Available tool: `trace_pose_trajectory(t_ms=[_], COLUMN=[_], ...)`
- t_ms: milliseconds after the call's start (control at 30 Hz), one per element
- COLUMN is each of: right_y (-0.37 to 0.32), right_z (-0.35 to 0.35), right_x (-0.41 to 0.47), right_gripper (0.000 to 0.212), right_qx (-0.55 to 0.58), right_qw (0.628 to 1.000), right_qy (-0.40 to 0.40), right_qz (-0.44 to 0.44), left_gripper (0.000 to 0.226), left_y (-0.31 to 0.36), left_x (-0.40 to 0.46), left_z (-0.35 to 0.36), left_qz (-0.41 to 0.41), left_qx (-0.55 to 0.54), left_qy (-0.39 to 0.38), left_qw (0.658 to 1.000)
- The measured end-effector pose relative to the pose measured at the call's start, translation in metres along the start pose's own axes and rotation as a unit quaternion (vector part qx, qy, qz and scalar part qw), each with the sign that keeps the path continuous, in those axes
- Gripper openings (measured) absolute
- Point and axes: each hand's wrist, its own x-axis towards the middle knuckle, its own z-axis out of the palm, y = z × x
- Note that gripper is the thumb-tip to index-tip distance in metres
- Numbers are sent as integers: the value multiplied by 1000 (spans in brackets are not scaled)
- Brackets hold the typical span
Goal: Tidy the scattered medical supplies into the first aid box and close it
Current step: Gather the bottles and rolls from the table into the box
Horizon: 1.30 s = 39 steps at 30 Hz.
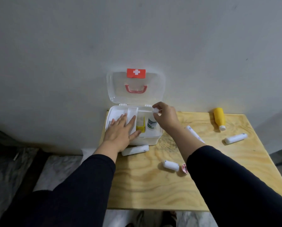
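Note:
The white first aid box (151,140) stands open at the table's far left, its clear lid (114,89) with a red cross label leaning against the wall. My left hand (120,131) lies flat, fingers spread, on the box's left side. My right hand (165,117) pinches the cap of a small white bottle with a green label (151,124), upright in the right compartment beside a yellow carton (140,127). Loose on the table lie white bandage rolls (135,150) (170,165) (235,138) (193,132), a yellow bottle (219,117) and a small pink round item (184,168).
The wooden table (153,190) stands against a grey wall. Its left edge runs just past the box, its near edge is close to my body. Marbled floor and a dark strip lie to the left. Feet show below the near edge.

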Motion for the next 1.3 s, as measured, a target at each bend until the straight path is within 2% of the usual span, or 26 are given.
trace_pose_trajectory(t_ms=[267, 367, 500, 633, 833, 1000, 1300], right_y=[-10, -7, 10, 40, 105, 166, 217], right_z=[-6, -23, -58, -103, -166, -199, -168], right_x=[2, -1, -10, -21, -38, -40, -2], right_gripper=[32, 31, 31, 27, 28, 31, 52], right_qx=[-45, -60, -114, -156, -161, -167, -103], right_qw=[998, 998, 991, 980, 971, 959, 969], right_qy=[-45, -29, -52, -76, -35, -41, -18], right_qz=[0, 1, 41, 98, 175, 227, 223], left_gripper=[74, 68, 55, 44, 41, 42, 41], left_y=[1, 9, 45, 98, 177, 233, 278], left_x=[0, 3, 10, 30, 66, 97, 145], left_z=[-12, -35, -76, -99, -84, -60, -12], left_qz=[-3, -1, 57, 98, 125, 145, 118], left_qx=[8, -4, -31, -66, -94, -94, -102], left_qy=[-13, 5, 18, -6, -67, -106, -143], left_qw=[1000, 1000, 998, 993, 985, 979, 977])
